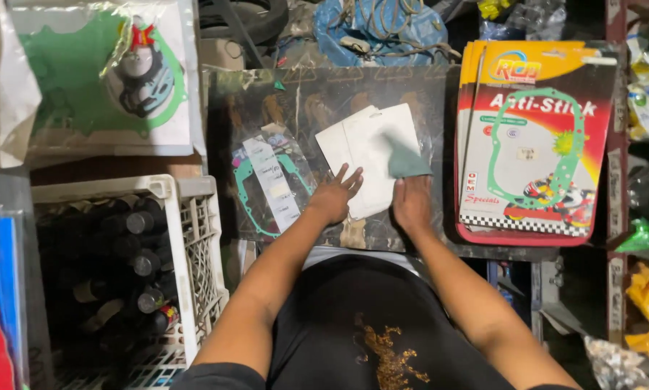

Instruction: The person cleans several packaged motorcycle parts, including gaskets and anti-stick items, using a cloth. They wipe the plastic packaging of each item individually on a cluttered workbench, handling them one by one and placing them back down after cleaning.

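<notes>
At frame centre, your left hand (335, 196) lies flat, fingers spread, on the white card (364, 155); your right hand (412, 202) grips a green cloth (406, 162).

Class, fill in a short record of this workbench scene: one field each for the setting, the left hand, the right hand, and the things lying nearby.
Setting: cluttered dark work surface seen from above
Left hand: flat, fingers spread, pressing on the white packets
Right hand: holding a grey-green cloth against the same packets
Left of hands: clear bag with a green gasket
Right of hands: stack of red and yellow gasket cards
Far left: white plastic crate holding dark bottles
</notes>
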